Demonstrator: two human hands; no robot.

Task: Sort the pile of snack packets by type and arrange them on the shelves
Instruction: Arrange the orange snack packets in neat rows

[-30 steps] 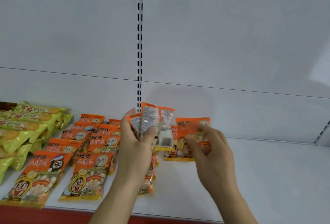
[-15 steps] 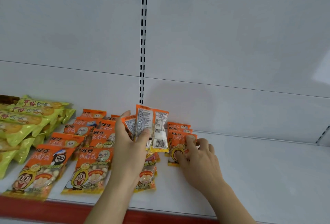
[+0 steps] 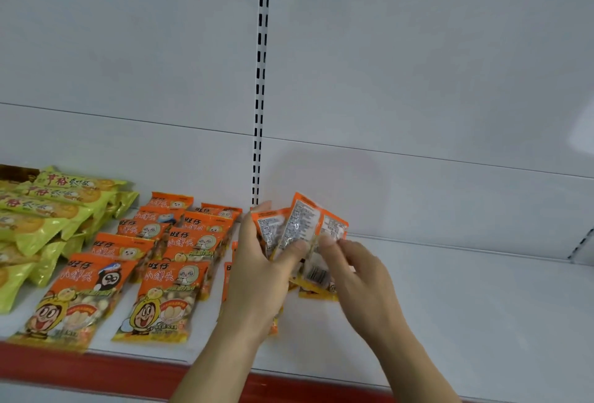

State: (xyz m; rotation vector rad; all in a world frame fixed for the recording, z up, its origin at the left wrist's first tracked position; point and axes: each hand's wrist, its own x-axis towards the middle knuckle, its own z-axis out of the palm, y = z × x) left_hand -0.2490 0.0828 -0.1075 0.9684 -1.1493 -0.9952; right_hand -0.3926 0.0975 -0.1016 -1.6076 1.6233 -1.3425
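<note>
My left hand [image 3: 260, 271] grips a fan of three orange snack packets [image 3: 297, 226], held upright with their printed backs toward me, above the white shelf [image 3: 466, 312]. My right hand [image 3: 356, 274] pinches the lower edge of the rightmost packet in that fan [image 3: 334, 227]. Behind and under both hands lie more orange packets [image 3: 316, 291], mostly hidden. Two rows of the same orange packets [image 3: 180, 254] lie flat on the shelf left of my left hand, fronts up.
Several yellow-green packets [image 3: 48, 209] are stacked at the far left of the shelf. A slotted upright [image 3: 259, 81] runs down the white back panel. The shelf has a red front edge [image 3: 96, 367]. Bare white shelf stretches to the right.
My right hand let go of the orange packet it laid on the shelf and rose to the fan in my left hand, now pinching its rightmost packet. The left hand barely moved.
</note>
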